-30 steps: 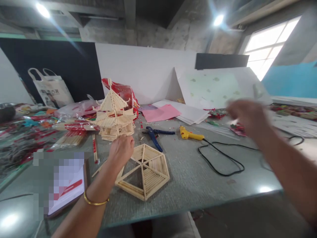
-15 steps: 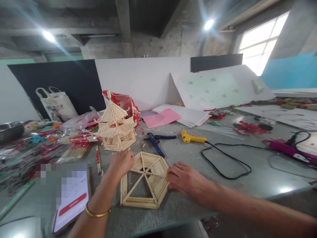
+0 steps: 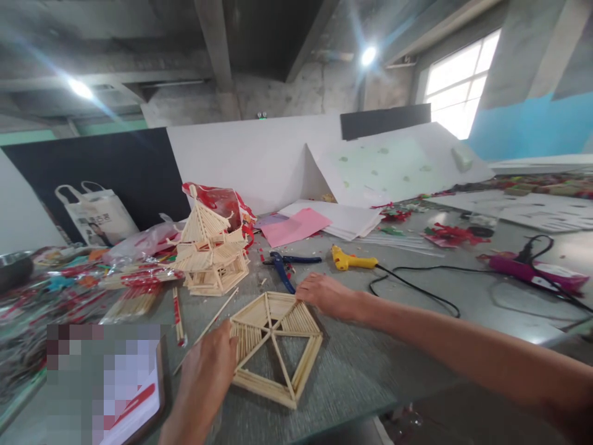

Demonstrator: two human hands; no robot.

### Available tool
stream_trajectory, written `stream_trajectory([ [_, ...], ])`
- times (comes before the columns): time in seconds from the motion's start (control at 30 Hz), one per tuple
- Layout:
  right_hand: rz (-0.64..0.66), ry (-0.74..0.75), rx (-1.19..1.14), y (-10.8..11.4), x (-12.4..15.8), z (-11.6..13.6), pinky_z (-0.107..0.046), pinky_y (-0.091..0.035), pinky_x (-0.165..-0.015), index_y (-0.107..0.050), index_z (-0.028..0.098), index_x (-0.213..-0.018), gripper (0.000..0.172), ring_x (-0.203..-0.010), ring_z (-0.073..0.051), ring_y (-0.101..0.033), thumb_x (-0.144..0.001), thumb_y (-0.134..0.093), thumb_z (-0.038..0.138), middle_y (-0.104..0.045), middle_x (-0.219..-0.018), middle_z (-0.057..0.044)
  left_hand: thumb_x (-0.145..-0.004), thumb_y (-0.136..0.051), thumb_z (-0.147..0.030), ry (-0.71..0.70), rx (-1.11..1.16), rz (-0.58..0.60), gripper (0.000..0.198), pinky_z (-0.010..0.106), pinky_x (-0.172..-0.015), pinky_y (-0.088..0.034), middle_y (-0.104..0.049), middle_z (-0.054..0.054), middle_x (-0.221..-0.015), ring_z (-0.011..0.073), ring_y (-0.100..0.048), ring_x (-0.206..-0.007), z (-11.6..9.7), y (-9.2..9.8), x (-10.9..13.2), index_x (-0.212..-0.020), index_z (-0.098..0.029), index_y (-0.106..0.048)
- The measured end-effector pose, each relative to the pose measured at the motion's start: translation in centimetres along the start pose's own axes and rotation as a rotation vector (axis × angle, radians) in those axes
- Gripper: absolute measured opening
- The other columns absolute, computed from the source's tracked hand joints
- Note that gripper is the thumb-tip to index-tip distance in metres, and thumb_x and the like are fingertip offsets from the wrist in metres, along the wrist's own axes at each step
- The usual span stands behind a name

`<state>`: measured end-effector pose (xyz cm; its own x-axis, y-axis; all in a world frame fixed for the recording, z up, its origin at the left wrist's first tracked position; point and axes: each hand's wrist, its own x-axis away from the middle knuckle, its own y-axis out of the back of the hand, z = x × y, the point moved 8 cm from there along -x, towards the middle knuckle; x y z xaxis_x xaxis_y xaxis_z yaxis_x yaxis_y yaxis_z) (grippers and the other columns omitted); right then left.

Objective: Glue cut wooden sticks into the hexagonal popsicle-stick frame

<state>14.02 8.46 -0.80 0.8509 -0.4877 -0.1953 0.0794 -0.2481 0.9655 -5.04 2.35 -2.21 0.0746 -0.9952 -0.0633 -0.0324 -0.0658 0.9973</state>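
A flat hexagonal frame of wooden sticks (image 3: 278, 346) lies on the grey table near its front edge. My left hand (image 3: 208, 368) is at the frame's left side, its fingers curled against that edge. My right hand (image 3: 324, 293) reaches across and grips the frame's far right corner with bent fingers. A single loose stick (image 3: 208, 324) lies just left of the frame. Behind it stands a stick-built pagoda model (image 3: 210, 250).
Blue pliers (image 3: 282, 269) and a yellow glue gun (image 3: 349, 259) with a black cord (image 3: 417, 287) lie beyond the frame. A tablet (image 3: 130, 395) sits front left. Wrapped chopstick packs (image 3: 134, 278), pink paper (image 3: 294, 225) and a magenta tool (image 3: 532, 271) lie around.
My right hand came down from the air onto the frame, then moved to its far corner. My left hand slid back to the near left edge. The frame has turned on the table.
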Motion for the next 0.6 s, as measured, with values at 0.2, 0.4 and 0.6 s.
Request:
stream_trajectory([
  [0.2, -0.05, -0.315, -0.123, 1.5, -1.3, -3.2, -0.026, -0.04, -0.075, -0.061, 0.017, -0.094, 0.027, -0.086, -0.017, -0.058, -0.084, -0.036, 0.012, -0.064, -0.094, -0.006, -0.087, -0.036, -0.028, 0.042, 0.046, -0.008, 0.031, 0.034, -0.065, -0.045, -0.071, 0.01, -0.092, 0.027, -0.066, -0.085, 0.8, 2.1, 0.1, -0.112, -0.019, -0.053],
  [0.4, 0.182, -0.616, -0.124, 0.3, -6.2, -5.5, -0.027, -0.045, -0.063, -0.061, 0.011, -0.102, 0.039, -0.083, -0.025, -0.062, -0.074, -0.056, 0.037, -0.066, -0.095, -0.014, -0.088, -0.031, -0.034, 0.147, 0.042, -0.123, 0.032, 0.036, -0.067, -0.044, -0.07, 0.007, -0.097, 0.0284, -0.065, -0.088, 3.6, 5.6, -0.3, -0.105, -0.023, -0.056],
  [0.6, 0.275, -0.698, -0.047, 0.2, -5.6, -6.8, -0.031, -0.046, -0.066, -0.062, 0.008, -0.103, 0.038, -0.088, -0.029, -0.063, -0.066, -0.059, 0.015, -0.065, -0.1, -0.019, -0.082, -0.038, -0.028, 0.124, -0.002, -0.055, 0.028, 0.038, -0.071, -0.046, -0.068, 0.013, -0.098, 0.0297, -0.063, -0.092, 5.1, 3.7, -2.9, -0.093, -0.018, -0.062],
])
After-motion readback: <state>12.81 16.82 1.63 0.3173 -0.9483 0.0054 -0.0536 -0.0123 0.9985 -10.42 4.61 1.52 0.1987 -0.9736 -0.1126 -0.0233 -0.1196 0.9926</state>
